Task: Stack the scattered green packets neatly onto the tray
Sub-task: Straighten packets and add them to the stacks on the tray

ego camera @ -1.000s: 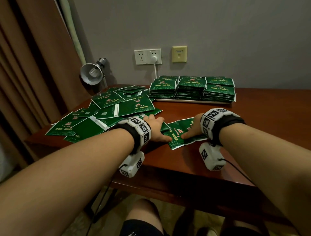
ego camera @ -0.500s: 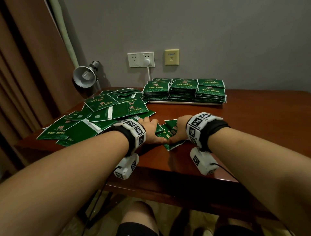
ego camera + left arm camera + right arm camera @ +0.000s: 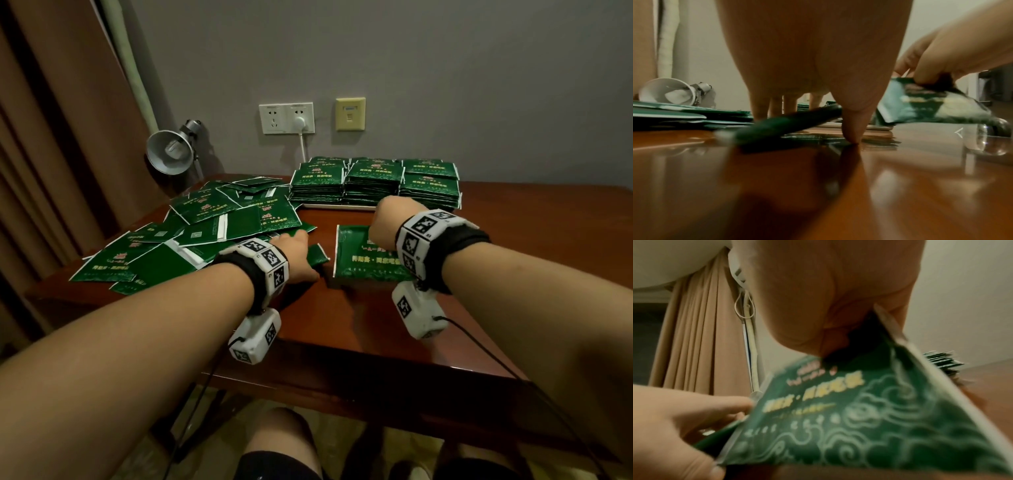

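Neat stacks of green packets (image 3: 373, 178) fill the white tray (image 3: 329, 206) at the back of the table. A loose spread of packets (image 3: 219, 222) covers the table's left half. My right hand (image 3: 387, 222) pinches one packet (image 3: 363, 263) by its far edge and holds it tilted above the table, in front of the tray; the right wrist view shows its printed face (image 3: 859, 410). My left hand (image 3: 301, 253) sits at the spread's near right edge. Its thumb (image 3: 853, 129) touches the table while the fingers (image 3: 774, 107) stand behind a tilted packet (image 3: 789, 123) held between them.
A silver clamp lamp (image 3: 171, 150) leans at the table's back left corner, beside brown curtains (image 3: 51, 137). A wall socket with a white plug (image 3: 299, 121) sits above the tray. Bare brown tabletop (image 3: 531, 219) lies right of the tray.
My right hand has lifted a packet off the table and carried it right, toward the tray. My left hand stays at the edge of the spread, one packet now tipped up.
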`<state>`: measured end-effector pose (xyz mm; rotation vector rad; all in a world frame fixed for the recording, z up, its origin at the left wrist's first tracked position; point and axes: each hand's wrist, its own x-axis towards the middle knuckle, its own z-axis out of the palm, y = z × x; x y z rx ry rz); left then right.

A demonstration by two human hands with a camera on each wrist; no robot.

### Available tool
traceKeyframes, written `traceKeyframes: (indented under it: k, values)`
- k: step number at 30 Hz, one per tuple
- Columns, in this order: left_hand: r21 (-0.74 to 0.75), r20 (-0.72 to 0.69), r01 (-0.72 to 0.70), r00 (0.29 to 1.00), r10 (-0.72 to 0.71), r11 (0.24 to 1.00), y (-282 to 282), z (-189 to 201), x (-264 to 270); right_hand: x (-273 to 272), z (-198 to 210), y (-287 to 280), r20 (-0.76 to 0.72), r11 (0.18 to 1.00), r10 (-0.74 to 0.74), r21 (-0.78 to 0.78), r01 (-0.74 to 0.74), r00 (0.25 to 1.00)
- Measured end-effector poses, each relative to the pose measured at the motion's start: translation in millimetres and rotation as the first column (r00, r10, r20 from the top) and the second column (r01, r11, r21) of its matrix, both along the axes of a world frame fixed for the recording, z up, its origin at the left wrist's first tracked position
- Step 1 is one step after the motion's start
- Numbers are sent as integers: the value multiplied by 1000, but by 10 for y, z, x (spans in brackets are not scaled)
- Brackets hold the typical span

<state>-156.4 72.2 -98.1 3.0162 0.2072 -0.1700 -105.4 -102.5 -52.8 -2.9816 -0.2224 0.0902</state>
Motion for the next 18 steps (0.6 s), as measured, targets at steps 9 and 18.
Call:
traceKeyframes:
  k: [9, 18]
  values:
    - [51, -41, 80, 996, -78, 995, 37, 8, -54, -229, -186, 59, -167, 973, 120, -177, -150, 979]
    - [-383, 35, 219, 974, -223, 898, -72, 151, -191, -269, -317, 88, -218, 854, 208, -434, -286, 953]
